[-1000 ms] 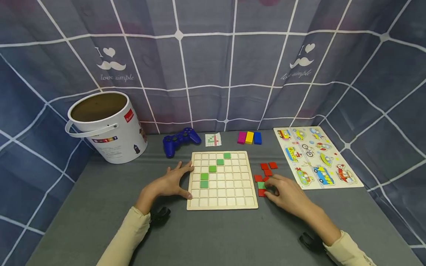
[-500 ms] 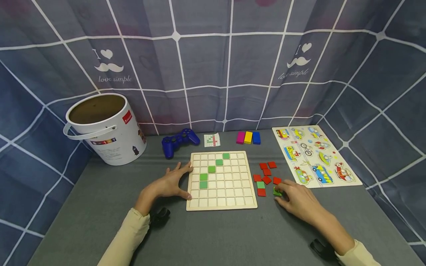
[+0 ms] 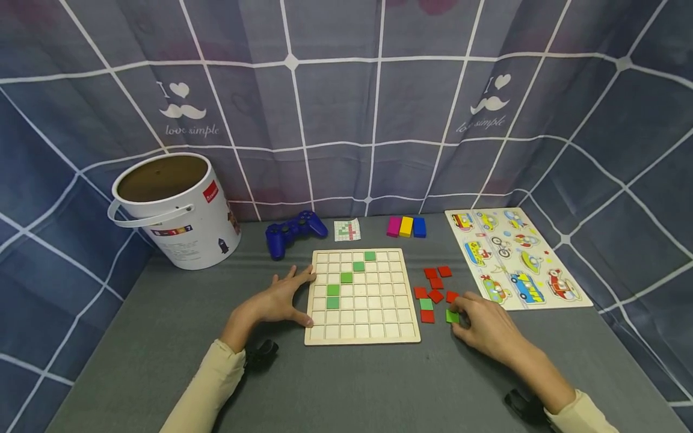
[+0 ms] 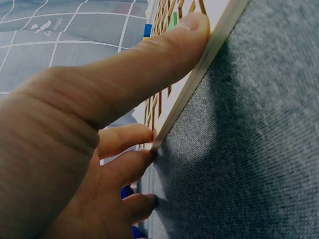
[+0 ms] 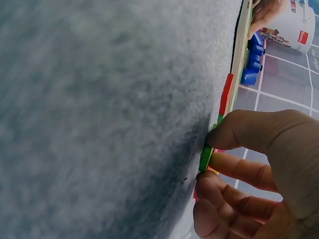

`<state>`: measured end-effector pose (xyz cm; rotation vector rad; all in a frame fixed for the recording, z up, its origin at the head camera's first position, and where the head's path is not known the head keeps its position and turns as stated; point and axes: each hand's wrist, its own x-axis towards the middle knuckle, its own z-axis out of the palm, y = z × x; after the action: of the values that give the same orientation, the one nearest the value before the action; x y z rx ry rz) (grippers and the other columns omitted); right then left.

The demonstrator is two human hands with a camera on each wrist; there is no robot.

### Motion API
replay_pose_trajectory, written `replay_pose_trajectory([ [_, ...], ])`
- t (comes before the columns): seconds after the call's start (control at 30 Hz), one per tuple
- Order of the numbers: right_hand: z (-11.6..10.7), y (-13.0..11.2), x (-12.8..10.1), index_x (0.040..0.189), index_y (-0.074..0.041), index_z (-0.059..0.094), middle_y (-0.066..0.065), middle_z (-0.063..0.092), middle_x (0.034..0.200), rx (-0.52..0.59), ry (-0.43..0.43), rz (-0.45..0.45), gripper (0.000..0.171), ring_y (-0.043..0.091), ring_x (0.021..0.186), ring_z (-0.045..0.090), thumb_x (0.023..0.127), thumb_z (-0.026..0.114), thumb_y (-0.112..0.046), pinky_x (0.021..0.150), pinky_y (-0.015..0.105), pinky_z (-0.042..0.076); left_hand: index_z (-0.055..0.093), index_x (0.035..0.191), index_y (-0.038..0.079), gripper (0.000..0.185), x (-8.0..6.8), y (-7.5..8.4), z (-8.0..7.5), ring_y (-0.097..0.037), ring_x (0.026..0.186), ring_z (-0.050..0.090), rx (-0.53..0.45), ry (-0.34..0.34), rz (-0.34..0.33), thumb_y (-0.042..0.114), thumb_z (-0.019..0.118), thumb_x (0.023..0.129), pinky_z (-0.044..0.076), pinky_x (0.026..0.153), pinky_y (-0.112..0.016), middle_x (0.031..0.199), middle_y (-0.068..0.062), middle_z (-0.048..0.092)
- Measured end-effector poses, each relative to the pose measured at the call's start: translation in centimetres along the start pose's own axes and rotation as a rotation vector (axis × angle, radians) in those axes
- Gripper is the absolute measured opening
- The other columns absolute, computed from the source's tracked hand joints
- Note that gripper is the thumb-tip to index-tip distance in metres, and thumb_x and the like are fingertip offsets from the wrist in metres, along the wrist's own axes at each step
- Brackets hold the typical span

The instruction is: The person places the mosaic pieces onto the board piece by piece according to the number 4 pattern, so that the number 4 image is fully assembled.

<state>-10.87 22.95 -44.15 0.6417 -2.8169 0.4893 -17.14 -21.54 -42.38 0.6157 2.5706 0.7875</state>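
Observation:
A wooden grid board (image 3: 371,313) lies in the middle of the table, with several green tiles (image 3: 346,277) in a stepped line in its cells. My left hand (image 3: 273,302) rests at the board's left edge, fingers spread. In the left wrist view the thumb (image 4: 192,30) presses on the rim while other fingertips touch the side. Right of the board my right hand (image 3: 489,325) pinches a green square tile (image 5: 205,158) between thumb and index finger, low over the cloth. Several red tiles (image 3: 435,282) and another green tile (image 3: 426,304) lie between that hand and the board.
Behind the board are a blue game controller (image 3: 295,231), a small pattern card (image 3: 347,230) and magenta, yellow and blue blocks (image 3: 406,227). A white bucket (image 3: 189,240) stands at the back left. A picture puzzle board (image 3: 520,258) lies at the right.
My right hand has moved right, from the loose tiles near the board to the green tile farther out, uncovering red tiles. The left hand stays at the board's edge.

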Motion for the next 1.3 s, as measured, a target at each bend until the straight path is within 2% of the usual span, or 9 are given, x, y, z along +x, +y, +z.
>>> replay_pose_trajectory([
  [0.23, 0.2, -0.1, 0.7, 0.087, -0.013, 0.069, -0.008, 0.053, 0.076, 0.027, -0.006, 0.015, 0.02, 0.005, 0.062, 0.045, 0.071, 0.081, -0.013, 0.052, 0.025, 0.038, 0.034, 0.156, 0.007, 0.107, -0.1, -0.1, 0.0, -0.045, 0.149, 0.001, 0.0, 0.009, 0.004, 0.036, 0.092, 0.071, -0.001, 0.111, -0.072, 0.166, -0.014, 0.012],
  [0.43, 0.1, -0.8, 1.6, 0.087, -0.016, 0.069, -0.008, 0.054, 0.078, 0.065, 0.027, -0.034, 0.021, 0.003, 0.063, 0.045, 0.071, 0.081, -0.013, 0.052, 0.023, 0.038, 0.034, 0.155, 0.007, 0.107, -0.1, 0.0, -0.2, -0.043, 0.15, 0.0, 0.003, 0.016, 0.002, 0.035, 0.092, 0.07, -0.002, 0.111, -0.071, 0.166, -0.013, 0.012],
  [0.57, 0.4, -2.1, 2.9, 0.089, -0.016, 0.069, -0.007, 0.057, 0.083, 0.111, 0.024, -0.081, 0.021, 0.004, 0.065, 0.049, 0.072, 0.081, -0.013, 0.054, 0.022, 0.041, 0.035, 0.155, 0.008, 0.106, -0.2, 0.1, -0.3, -0.043, 0.15, 0.001, 0.006, 0.016, -0.005, 0.034, 0.092, 0.07, -0.002, 0.112, -0.07, 0.166, -0.013, 0.013],
  [0.8, 1.7, -4.8, 5.3, 0.093, -0.016, 0.071, -0.008, 0.057, 0.086, 0.167, -0.049, -0.131, 0.022, 0.005, 0.066, 0.05, 0.074, 0.081, -0.016, 0.055, 0.023, 0.042, 0.035, 0.155, 0.008, 0.106, -0.1, 0.1, 0.0, -0.044, 0.15, 0.001, 0.0, 0.009, -0.005, 0.035, 0.092, 0.07, -0.002, 0.112, -0.07, 0.166, -0.014, 0.014],
  [1.07, 3.1, -7.1, 7.3, 0.094, -0.016, 0.07, -0.006, 0.059, 0.089, 0.136, -0.097, -0.2, 0.02, 0.008, 0.067, 0.048, 0.076, 0.08, -0.019, 0.059, 0.025, 0.042, 0.034, 0.155, 0.007, 0.107, 0.1, 0.1, 0.2, -0.044, 0.149, 0.002, 0.006, 0.008, 0.016, 0.037, 0.092, 0.07, -0.001, 0.111, -0.071, 0.166, -0.014, 0.014],
  [1.3, 4.2, -8.9, 9.1, 0.094, -0.014, 0.073, -0.005, 0.057, 0.086, 0.149, -0.119, -0.243, 0.018, 0.007, 0.06, 0.044, 0.077, 0.078, -0.016, 0.052, 0.023, 0.038, 0.034, 0.155, 0.007, 0.107, 0.0, 0.0, 0.1, -0.044, 0.149, 0.001, 0.013, 0.012, 0.01, 0.036, 0.092, 0.07, -0.001, 0.112, -0.07, 0.165, -0.015, 0.014],
])
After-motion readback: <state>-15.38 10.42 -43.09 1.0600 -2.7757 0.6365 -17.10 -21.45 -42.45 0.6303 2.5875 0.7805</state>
